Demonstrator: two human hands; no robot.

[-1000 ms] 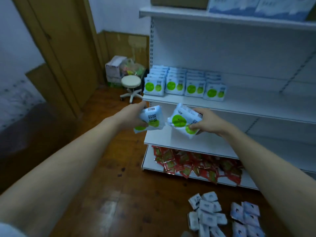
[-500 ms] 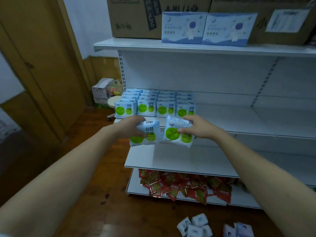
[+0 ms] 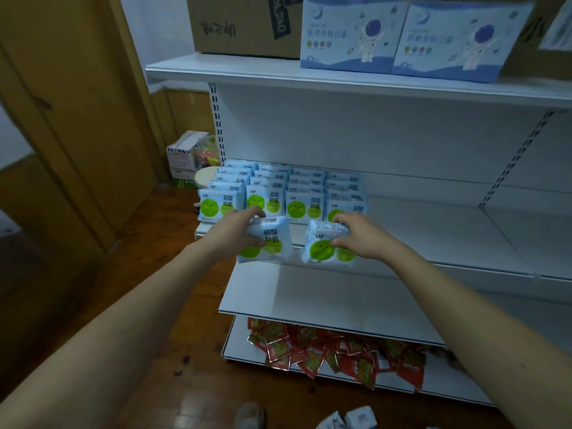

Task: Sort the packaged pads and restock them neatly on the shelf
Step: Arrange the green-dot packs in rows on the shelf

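My left hand (image 3: 233,232) grips a light-blue pad pack with green circles (image 3: 272,243), held upright in front of the middle shelf (image 3: 433,230). My right hand (image 3: 362,235) grips a second pack of the same kind (image 3: 325,252) just to its right. Both packs hover at the shelf's front edge, right in front of several rows of matching packs (image 3: 278,193) that stand on the shelf's left part. The rest of that shelf to the right is bare.
Cardboard boxes (image 3: 244,24) and two blue astronaut boxes (image 3: 402,38) sit on the top shelf. Red sachets (image 3: 334,348) lie heaped on the bottom shelf. A few white packs (image 3: 346,419) lie on the wooden floor. A wooden door (image 3: 77,103) and a stool (image 3: 205,178) stand left.
Both hands have risen and moved forward with their packs toward the middle shelf. The view has tilted up, showing the top shelf.
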